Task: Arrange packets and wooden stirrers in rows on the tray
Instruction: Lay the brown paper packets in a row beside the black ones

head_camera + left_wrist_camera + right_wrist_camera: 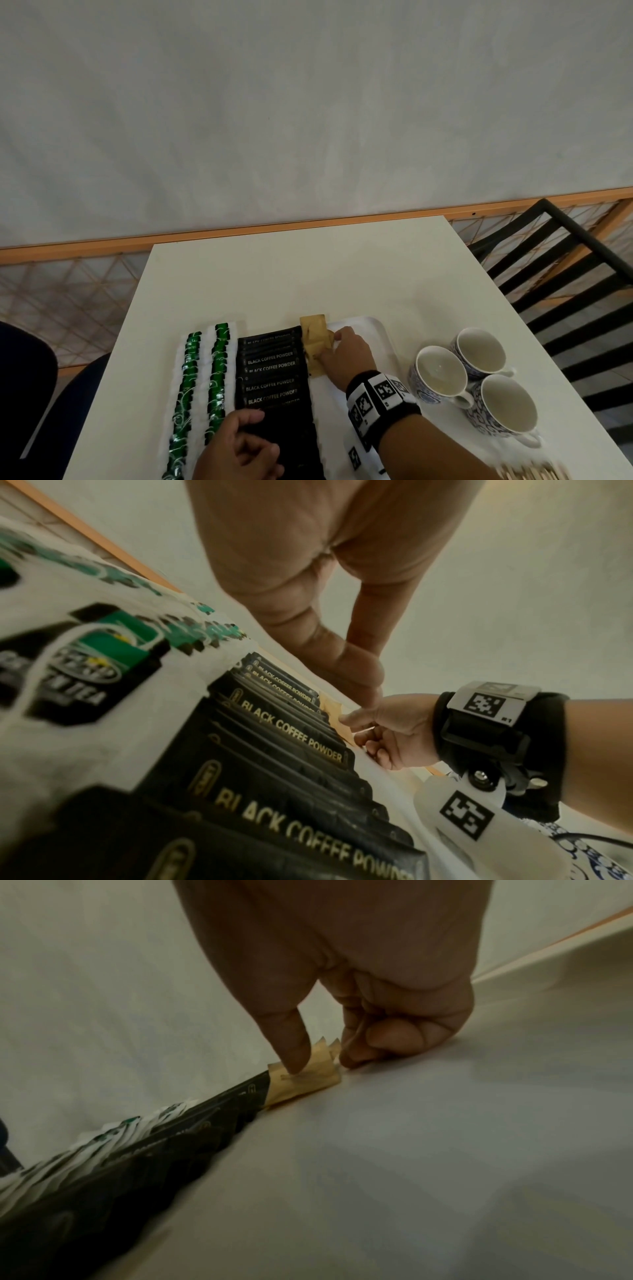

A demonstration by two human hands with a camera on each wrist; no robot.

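While the right hand [349,356] works at the far end of the tray [383,337], the head view lists: two rows of green tea packets [202,380] left of the left hand [239,448]; one row of black coffee packets [270,373] running forward from under that hand, whose curled fingers rest on the row's near end; a few tan packets [317,342] at the right hand's fingertips, touching the coffee row; bare tray on the near side of the right hand; three cups [479,377] right of that wrist; wooden stirrers [534,474] at the lower right edge, off the tray. Left wrist view: the left hand's fingers [346,664] point down over the overlapped coffee row; whether they grip a packet cannot be told. Right wrist view: one finger [291,1045] presses down on the tan packets and the curled fingers bear on their end, the remaining fingers folded against the tray. Judged progress: tea and coffee rows laid; tan row barely begun; stirrers not yet placed.
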